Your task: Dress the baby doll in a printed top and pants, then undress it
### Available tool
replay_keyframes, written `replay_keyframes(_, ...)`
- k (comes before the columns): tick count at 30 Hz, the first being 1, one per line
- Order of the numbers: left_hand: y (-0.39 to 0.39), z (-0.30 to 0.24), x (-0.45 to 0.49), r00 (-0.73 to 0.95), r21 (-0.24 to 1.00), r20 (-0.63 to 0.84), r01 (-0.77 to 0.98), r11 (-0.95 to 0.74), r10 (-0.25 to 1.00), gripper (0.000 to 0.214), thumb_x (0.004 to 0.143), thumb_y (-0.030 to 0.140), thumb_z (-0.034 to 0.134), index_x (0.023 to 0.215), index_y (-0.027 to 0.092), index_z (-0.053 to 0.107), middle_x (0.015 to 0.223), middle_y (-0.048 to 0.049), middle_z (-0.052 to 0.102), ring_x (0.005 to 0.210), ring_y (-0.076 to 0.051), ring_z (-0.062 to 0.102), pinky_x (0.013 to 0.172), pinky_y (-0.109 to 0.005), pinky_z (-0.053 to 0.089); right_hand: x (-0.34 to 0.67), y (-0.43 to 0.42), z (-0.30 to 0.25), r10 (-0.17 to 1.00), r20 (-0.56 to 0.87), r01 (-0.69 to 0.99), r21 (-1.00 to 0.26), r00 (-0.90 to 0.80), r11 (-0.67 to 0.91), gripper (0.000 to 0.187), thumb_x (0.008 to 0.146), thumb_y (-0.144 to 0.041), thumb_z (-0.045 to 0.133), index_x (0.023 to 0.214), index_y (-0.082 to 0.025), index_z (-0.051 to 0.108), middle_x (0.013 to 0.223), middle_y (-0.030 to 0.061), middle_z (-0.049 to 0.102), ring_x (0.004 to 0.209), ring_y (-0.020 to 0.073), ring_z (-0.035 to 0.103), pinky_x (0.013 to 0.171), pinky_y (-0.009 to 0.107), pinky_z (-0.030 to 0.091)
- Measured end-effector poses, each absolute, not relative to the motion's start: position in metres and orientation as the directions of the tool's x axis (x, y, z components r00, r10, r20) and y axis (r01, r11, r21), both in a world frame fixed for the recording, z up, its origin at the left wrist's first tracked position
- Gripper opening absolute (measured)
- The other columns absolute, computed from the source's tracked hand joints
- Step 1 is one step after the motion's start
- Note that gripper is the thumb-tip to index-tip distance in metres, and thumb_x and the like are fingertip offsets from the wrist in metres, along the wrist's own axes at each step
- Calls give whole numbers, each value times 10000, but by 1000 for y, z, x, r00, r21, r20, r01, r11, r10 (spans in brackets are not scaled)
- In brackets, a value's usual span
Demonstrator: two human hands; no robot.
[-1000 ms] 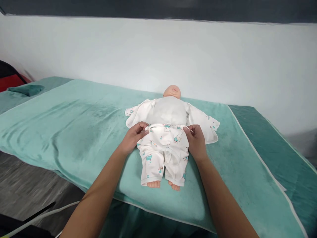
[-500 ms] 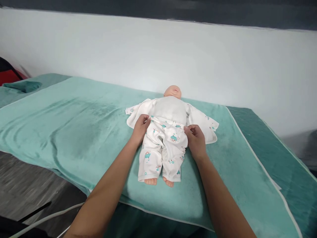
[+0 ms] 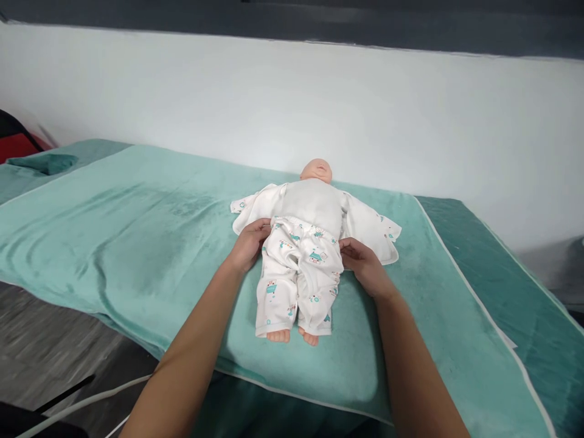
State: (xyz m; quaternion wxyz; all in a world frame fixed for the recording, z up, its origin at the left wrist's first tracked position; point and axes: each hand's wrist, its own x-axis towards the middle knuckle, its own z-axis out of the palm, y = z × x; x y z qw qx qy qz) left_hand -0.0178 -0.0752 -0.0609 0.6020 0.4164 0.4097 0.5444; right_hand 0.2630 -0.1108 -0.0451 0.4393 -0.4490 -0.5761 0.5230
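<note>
A baby doll [image 3: 314,202] lies on its back on a teal towel [image 3: 150,225], head toward the wall. It wears white printed trousers [image 3: 296,274]. An open white printed jacket [image 3: 371,228] is spread out under it, leaving the grey chest bare. My left hand [image 3: 247,244] pinches the trousers' waistband at the doll's left-side hip in the picture. My right hand [image 3: 364,263] grips the waistband at the other hip, fingers curled. Both bare feet stick out of the trouser legs.
The towel covers a padded table set against a white wall. A darker teal towel [image 3: 515,286] lies at the right. A folded teal cloth [image 3: 43,163] and something red [image 3: 18,146] sit far left. A white cable [image 3: 82,401] runs over the grey floor.
The trousers' waistband has gone up from the doll's hips to its waist, and the legs are pulled straighter. Both hands stayed at the waistband; the right hand slid slightly lower.
</note>
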Motion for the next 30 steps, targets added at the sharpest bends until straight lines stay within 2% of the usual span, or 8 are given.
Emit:
replay_keyframes(4,-75,-61,-25,176,924,-36,-368,100,984,452,597,111,710,1047,156,722,891,-48,751,753,-168,675,659,-245,503,267,-114,-41,947,36,39,-998,-319,51,324,746,-390,819,949,-229,625,947,14,665,881,181,600,799,325,489)
replay_keyframes(7,-77,-59,-27,215,928,-16,-360,94,976,574,585,91,754,1144,200,681,984,-44,757,847,-189,703,678,-249,535,266,-115,-40,942,11,53,-998,-335,31,336,723,-401,837,912,-221,626,924,10,670,853,175,602,778,320,489)
replay_keyframes(10,-79,-58,-26,218,934,-17,-344,93,976,569,596,121,805,1138,209,654,1019,-49,753,909,-209,709,700,-263,561,264,-115,-39,944,9,88,-995,-331,40,314,731,-417,824,860,-213,623,857,-3,660,802,163,588,736,303,472)
replay_keyframes(14,-81,-58,-24,219,936,-20,-339,95,976,472,622,176,841,1058,185,660,1035,-74,751,982,-242,710,754,-290,579,262,-115,-41,958,61,100,-991,-279,92,294,773,-447,778,829,-214,608,783,-18,636,742,147,554,687,284,440)
replay_keyframes(19,-85,-58,-22,265,941,-52,-310,136,963,574,611,171,857,1161,187,693,1070,-97,763,1057,-291,703,885,-376,582,258,-115,-47,970,111,72,-989,-217,129,326,780,-502,754,852,-239,576,731,-30,642,656,142,520,623,284,406)
replay_keyframes(22,-87,-58,-23,275,945,-57,-296,141,960,578,601,162,862,1159,180,714,1054,-105,773,1060,-313,704,911,-409,579,256,-115,-50,981,119,70,-989,-153,131,345,770,-518,751,859,-251,551,659,-53,599,592,134,484,577,276,381)
replay_keyframes(25,-87,-60,-23,278,946,-47,-295,132,959,557,608,186,868,1146,169,724,1055,-109,774,1041,-316,708,899,-412,581,254,-112,-51,991,105,52,-993,-82,109,350,760,-500,751,864,-260,519,599,-82,539,539,126,455,540,259,357)
replay_keyframes(30,-88,-62,-21,271,947,-12,-306,98,963,562,654,249,860,1191,192,705,1101,-93,762,1011,-280,706,877,-369,574,246,-108,-52,994,108,40,-993,34,107,316,763,-438,716,900,-271,486,684,-55,619,592,154,525,535,260,387)
